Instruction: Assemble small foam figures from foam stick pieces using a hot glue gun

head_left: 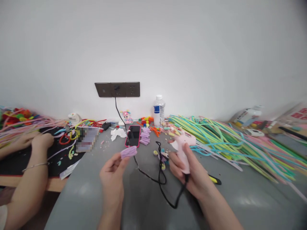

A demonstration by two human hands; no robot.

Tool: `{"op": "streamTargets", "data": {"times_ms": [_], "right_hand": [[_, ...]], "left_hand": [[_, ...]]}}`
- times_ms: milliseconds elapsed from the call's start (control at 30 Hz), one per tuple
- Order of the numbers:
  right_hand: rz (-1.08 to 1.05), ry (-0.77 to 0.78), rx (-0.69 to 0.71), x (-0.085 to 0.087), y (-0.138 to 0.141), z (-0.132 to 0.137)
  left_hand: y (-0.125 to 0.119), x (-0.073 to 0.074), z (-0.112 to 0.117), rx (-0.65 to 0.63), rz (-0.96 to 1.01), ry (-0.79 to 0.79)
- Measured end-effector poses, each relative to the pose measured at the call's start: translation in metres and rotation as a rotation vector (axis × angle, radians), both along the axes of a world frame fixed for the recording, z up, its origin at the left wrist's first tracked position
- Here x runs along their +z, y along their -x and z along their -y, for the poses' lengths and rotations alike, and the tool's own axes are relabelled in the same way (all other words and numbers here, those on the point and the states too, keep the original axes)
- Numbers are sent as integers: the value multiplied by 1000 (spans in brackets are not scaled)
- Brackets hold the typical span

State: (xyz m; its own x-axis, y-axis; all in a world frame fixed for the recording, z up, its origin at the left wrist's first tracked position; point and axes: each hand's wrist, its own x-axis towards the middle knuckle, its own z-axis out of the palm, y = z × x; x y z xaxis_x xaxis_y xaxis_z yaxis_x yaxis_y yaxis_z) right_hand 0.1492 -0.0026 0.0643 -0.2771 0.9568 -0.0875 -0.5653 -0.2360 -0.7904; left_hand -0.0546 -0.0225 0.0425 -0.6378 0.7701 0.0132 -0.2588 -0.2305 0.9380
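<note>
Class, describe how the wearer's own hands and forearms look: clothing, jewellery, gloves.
The left hand and right hand are bare: no gloves, rings or watch visible. Both forearms are unsleeved. The thin bracelet belongs to a neighbouring person's arm.

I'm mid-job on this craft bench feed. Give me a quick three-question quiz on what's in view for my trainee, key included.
1. Multiple choice: what does the left hand pinch?
A) a purple fuzzy piece
B) a pair of scissors
C) a bottle cap

2. True or false: the pink tool gripped in the right hand has a black cord hanging from its handle.

3. Short answer: what stands by the wall, to the right of and beyond the phone?

Key: 1 A; 2 true; 3 the water bottle.
</note>
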Motion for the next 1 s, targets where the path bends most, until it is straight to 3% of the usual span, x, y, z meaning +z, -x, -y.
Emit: {"op": "streamTargets", "data": {"times_ms": [167, 367, 767, 1000], "right_hand": [[220, -75, -12, -4, -29, 32], [437, -163, 112, -13, -33, 36], [490, -149, 262, -4, -25, 34], [526, -130, 261, -6, -26, 33]], "left_hand": [[-18, -7, -12, -125, -54, 52], [-25, -17, -10, -250, -180, 41], [-25, -14, -5, -311, -229, 37], [-23, -13, -4, -329, -242, 24]]}}
